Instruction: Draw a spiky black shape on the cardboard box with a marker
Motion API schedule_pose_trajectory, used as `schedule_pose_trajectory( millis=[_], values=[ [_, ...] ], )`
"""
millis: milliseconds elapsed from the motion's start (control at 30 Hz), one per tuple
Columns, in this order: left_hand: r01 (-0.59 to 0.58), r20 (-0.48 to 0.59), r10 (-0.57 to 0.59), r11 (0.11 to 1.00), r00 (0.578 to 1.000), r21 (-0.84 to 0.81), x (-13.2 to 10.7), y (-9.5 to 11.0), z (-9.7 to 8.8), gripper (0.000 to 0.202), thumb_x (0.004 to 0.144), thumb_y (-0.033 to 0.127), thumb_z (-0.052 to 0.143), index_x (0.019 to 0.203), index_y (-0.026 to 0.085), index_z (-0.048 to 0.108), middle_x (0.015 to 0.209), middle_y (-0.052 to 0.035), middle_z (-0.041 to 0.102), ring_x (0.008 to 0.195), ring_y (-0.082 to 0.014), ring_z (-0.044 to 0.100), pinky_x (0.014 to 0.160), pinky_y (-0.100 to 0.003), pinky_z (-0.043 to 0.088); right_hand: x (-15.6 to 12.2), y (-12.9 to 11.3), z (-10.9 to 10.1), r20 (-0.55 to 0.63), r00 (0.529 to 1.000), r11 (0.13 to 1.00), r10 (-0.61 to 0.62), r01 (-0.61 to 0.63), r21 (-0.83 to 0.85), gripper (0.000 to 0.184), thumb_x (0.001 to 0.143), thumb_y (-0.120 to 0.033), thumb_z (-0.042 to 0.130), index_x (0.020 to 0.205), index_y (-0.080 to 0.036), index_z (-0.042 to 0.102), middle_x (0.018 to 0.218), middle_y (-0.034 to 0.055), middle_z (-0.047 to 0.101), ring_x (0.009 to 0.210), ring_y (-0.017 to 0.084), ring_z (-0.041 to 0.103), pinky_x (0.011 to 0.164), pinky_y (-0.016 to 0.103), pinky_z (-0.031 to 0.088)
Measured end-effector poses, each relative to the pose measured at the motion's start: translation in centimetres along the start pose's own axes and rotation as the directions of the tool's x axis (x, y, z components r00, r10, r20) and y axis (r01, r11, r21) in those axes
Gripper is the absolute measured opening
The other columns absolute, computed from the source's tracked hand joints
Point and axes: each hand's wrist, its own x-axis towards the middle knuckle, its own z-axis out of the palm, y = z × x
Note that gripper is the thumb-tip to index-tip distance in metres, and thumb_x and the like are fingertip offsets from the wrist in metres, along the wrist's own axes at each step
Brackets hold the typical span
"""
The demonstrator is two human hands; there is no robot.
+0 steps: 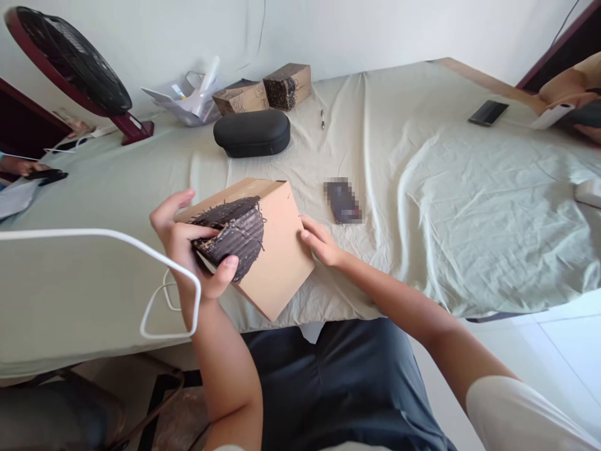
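Observation:
A cardboard box [284, 250] is tilted near the front edge of the table, one corner covered in black scribble on ridged card. My left hand [197, 250] grips that dark corner, thumb on the near face and a finger at the edge of the black patch. Against the box's right side rest the fingers of my right hand [322, 241], steadying it; its underside is hidden. Just beyond the right hand lies a dark, phone-like object [345, 203], partly blurred out. A white cable [107, 232] loops in front of my left wrist.
On the cloth-covered table [451, 207] stand a black hard case [252, 133], two patterned boxes [287, 86], a plastic basket [192, 106] and a fan [70, 59]. A pen [322, 119] and a phone [488, 113] lie farther back. Other people's hands show at both sides.

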Motion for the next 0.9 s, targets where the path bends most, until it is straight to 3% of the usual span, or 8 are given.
schedule_pose_trajectory(
  millis=[67,167,267,367,467,633,900],
  values=[
    [-0.003,-0.011,0.003,1.0,1.0,-0.015,0.0,-0.2,0.1,0.042,0.084,0.065,0.066,0.092,0.024,0.059,0.149,-0.014,0.058,0.134,-0.0385,0.057,0.115,-0.064,0.041,0.3,-0.1,-0.2,-0.138,0.983,0.984,0.123,-0.139,-0.114,0.056,0.108,-0.057,0.034,0.123,-0.018,0.071,0.109,0.0095,0.078,0.097,0.023,0.071,0.086,0.035,0.055],
    [0.013,-0.019,-0.013,1.0,1.0,-0.025,0.0,-0.6,0.2,0.041,0.083,0.064,0.066,0.085,0.024,0.057,0.148,-0.014,0.059,0.133,-0.0389,0.057,0.115,-0.064,0.04,0.8,-0.4,-0.6,-0.262,0.943,0.872,0.204,-0.296,-0.389,0.035,0.104,-0.041,0.044,0.098,-0.019,0.071,0.084,0.0038,0.074,0.075,0.018,0.064,0.071,0.029,0.047],
    [0.01,-0.023,-0.01,1.0,1.0,-0.018,-0.1,-0.8,0.3,0.041,0.083,0.064,0.066,0.085,0.024,0.058,0.148,-0.0142,0.059,0.133,-0.039,0.057,0.114,-0.064,0.041,1.1,-0.9,-1.1,-0.282,0.917,0.622,0.28,-0.398,-0.675,0.02,0.098,-0.037,0.058,0.096,-0.021,0.07,0.087,0.004,0.075,0.078,0.019,0.065,0.068,0.028,0.04],
    [-0.036,-0.082,0.035,0.999,0.996,-0.013,0.0,-0.6,0.4,0.041,0.082,0.065,0.065,0.088,0.024,0.061,0.143,-0.013,0.061,0.13,-0.0375,0.059,0.111,-0.061,0.044,1.1,-1.4,-1.4,-0.285,0.879,0.373,0.383,-0.43,-0.822,0.025,0.095,-0.044,0.067,0.101,-0.02,0.068,0.103,0.0105,0.078,0.09,0.026,0.071,0.067,0.03,0.04],
    [-0.063,-0.156,0.071,0.996,0.985,0.057,0.4,-0.4,0.5,0.041,0.079,0.065,0.066,0.085,0.024,0.062,0.136,-0.0128,0.062,0.127,-0.0377,0.061,0.109,-0.061,0.045,1.0,-1.5,-1.4,-0.287,0.859,0.251,0.424,-0.416,-0.874,0.029,0.095,-0.037,0.066,0.116,-0.017,0.063,0.116,0.0167,0.077,0.099,0.032,0.074,0.07,0.033,0.045],
    [-0.069,-0.128,0.076,0.996,0.989,0.062,0.6,-1.1,0.8,0.039,0.075,0.061,0.071,0.077,0.024,0.061,0.137,-0.0145,0.063,0.128,-0.0394,0.059,0.107,-0.061,0.046,0.9,-1.3,-0.9,-0.259,0.852,0.227,0.455,-0.392,-0.891,0.023,0.098,-0.021,0.055,0.121,-0.017,0.057,0.121,0.019,0.075,0.104,0.034,0.075,0.075,0.036,0.051],
    [-0.013,-0.106,0.013,1.0,0.994,-0.005,-1.3,-1.8,1.9,0.035,0.075,0.057,0.074,0.08,0.025,0.061,0.142,-0.0135,0.059,0.131,-0.0409,0.057,0.107,-0.065,0.048,1.2,-1.2,-0.8,-0.224,0.897,0.364,0.382,-0.368,-0.855,0.027,0.108,-0.02,0.035,0.127,-0.016,0.053,0.132,0.0197,0.067,0.099,0.031,0.073,0.077,0.037,0.049]
  ],
)
